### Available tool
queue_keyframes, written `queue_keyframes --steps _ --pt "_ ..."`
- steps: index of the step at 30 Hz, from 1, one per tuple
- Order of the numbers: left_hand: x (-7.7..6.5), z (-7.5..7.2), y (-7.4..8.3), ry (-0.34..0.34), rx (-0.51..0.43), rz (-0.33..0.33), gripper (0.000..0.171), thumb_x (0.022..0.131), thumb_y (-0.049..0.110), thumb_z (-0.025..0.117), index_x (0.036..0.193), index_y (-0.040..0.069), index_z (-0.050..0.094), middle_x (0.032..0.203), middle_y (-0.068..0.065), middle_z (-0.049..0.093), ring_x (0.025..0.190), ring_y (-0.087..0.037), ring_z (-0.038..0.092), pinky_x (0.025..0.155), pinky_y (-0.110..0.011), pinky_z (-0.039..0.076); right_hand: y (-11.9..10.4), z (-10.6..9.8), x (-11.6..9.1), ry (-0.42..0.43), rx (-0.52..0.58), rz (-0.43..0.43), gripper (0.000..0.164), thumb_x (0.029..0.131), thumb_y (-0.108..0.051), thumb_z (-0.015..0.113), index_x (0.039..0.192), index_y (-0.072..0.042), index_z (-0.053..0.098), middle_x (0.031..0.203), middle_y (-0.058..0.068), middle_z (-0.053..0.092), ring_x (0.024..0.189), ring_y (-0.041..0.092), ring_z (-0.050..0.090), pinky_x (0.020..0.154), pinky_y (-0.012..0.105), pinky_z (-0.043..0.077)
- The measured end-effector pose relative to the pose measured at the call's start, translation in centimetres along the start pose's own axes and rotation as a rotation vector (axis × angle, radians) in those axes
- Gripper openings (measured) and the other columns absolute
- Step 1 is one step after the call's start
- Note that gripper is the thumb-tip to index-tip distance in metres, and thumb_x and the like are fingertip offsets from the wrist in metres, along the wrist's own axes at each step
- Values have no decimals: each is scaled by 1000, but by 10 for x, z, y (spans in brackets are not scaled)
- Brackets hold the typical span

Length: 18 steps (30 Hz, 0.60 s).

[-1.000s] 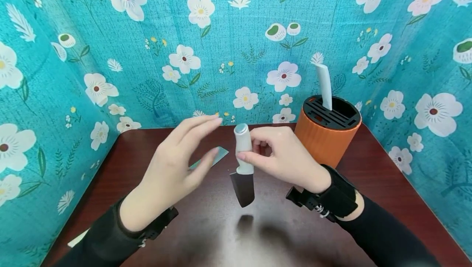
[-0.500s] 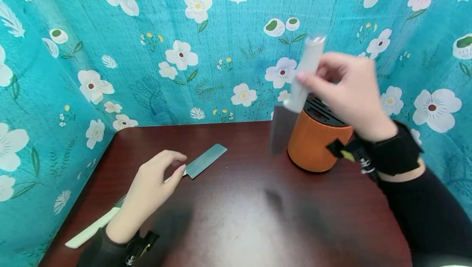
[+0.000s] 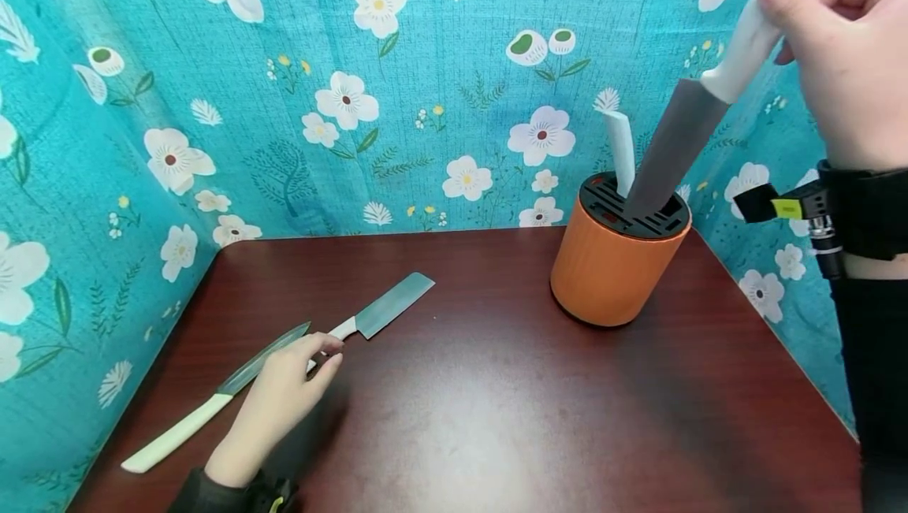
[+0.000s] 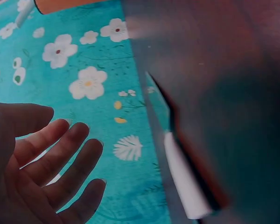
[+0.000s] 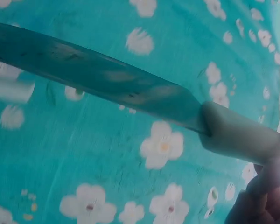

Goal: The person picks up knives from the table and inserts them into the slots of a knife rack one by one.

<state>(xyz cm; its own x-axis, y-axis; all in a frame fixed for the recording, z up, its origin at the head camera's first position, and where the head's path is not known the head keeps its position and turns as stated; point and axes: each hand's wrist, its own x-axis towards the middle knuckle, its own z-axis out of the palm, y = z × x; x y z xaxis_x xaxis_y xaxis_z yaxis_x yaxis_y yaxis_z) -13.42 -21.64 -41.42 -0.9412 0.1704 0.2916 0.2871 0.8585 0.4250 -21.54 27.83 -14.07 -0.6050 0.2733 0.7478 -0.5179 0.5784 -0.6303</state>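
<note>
My right hand grips the white handle of a broad-bladed kitchen knife, raised at the upper right. The blade slants down to the left, its tip at the slotted black top of the orange knife block. The right wrist view shows the blade side on. Low over the table at the left, my left hand has loosely bent fingers with nothing between them. It partly covers the handle of a square-ended cleaver. Beside that hand lies a long knife with a pale handle.
Another white-handled knife stands upright in the block. A floral turquoise curtain rises behind and beside the dark red table. The block stands near the table's back right edge.
My right hand has carried the knife up and right from the middle of the table to above the block. The left hand has drawn back down and left, uncovering the cleaver and long knife.
</note>
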Motion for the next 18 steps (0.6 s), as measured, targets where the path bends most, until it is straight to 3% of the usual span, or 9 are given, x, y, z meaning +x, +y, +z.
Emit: queue_keyframes --steps 7,13,18 --pt "-8 6 -6 21 -34 -34 14 94 12 70 107 15 73 98 3 73 75 -10 57 64 -25 46 18 -11 10 49 -70 83 15 96 -29 70 108 -28 62 93 -19 59 68 -6 53 69 1 44" --pt "-13 10 -6 30 -40 -17 17 93 11 71 110 14 73 102 3 74 89 -16 69 75 -36 56 29 -15 11 71 -102 143 16 95 -33 70 107 -30 59 94 -20 56 76 -6 54 69 0 43" --pt "-18 10 -6 -2 -50 -24 17 95 12 70 111 15 72 104 4 74 97 -19 71 80 -42 56 34 -13 12 74 -101 158 17 94 -34 71 105 -30 59 93 -20 57 78 -7 55 69 0 43"
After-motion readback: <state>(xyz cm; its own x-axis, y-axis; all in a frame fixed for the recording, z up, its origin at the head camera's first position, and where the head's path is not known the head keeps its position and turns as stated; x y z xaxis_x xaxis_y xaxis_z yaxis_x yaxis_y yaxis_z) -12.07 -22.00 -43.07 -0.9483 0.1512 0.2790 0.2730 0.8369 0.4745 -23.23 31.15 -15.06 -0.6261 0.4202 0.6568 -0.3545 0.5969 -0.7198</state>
